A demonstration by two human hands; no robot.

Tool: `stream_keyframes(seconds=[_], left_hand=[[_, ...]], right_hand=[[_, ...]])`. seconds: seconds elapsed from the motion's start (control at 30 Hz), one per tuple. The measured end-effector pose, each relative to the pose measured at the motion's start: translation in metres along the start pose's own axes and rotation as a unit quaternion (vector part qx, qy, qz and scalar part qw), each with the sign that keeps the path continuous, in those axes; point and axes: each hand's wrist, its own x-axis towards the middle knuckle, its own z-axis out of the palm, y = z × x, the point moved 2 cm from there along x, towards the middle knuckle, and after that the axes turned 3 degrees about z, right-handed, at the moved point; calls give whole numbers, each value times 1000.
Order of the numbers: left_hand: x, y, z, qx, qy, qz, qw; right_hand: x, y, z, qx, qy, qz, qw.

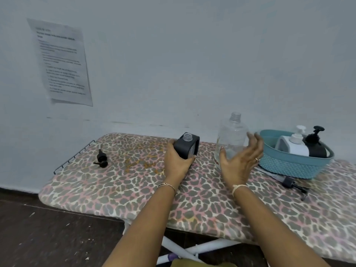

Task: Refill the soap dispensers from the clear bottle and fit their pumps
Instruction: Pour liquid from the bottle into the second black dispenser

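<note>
On the ironing board point(115, 185), what's the left hand point(176, 160) got hold of? Hard to make out. (user1)

It's wrapped around the dark grey square dispenser point(187, 146), thumb on the near side and fingers curled round the far side. The dispenser stands upright on the leopard-print cover, its clear threaded neck open at the top. (user2)

And the right hand point(241, 158)? (user1)

Spread wide, fingers apart, holding nothing. The palm faces the clear bottle point(232, 137), which stands upright just to the right of the dispenser with its cap off. The hand sits in front of the bottle's lower half, and honestly I can't tell whether the thumb touches it. Can't read the fill level either. (user2)

Where are the pumps? (user1)

One black pump point(101, 159) lies on its side well off to the left, near the wire rack point(73, 157) at the board's end. A second dark pump point(290, 183) lies just in front of the teal basket point(292, 166) on the right, its tube running under the basket's edge. Inside the basket stand a white dispenser point(294, 145) and a black dispenser point(316, 147), both with pumps on. There's a printed sheet point(61, 62) stuck to the wall up left, too blurry to read. (user2)
</note>
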Motion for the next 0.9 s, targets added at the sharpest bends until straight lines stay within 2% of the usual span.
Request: stream_keyframes(seconds=[0.07, 0.2, 0.3, 0.43, 0.63, 0.77, 0.9], left_hand=[[-1, 1, 2, 9, -12, 10, 1000], [0, -2, 2, 35, -12, 23, 999], [1, -4, 2, 41, 14, 37, 998], [2, -11, -3, 57, 52, 24, 997], [6, -20, -22, 86, 111, 13, 990], [6, -18, -23, 153, 79, 40, 984], [7, -18, -24, 173, 77, 28, 982]], right_hand=[[9, 8, 2, 13, -16, 56, 998], [24, 19, 9, 46, -89, 106, 989], [30, 24, 13, 44, -132, 121, 983], [31, 24, 20, 72, -141, 131, 979], [30, 6, 29, 68, -172, 57, 981], [32, -13, 32, -28, -177, -57, 982], [37, -28, 35, -111, -186, -149, 965]])
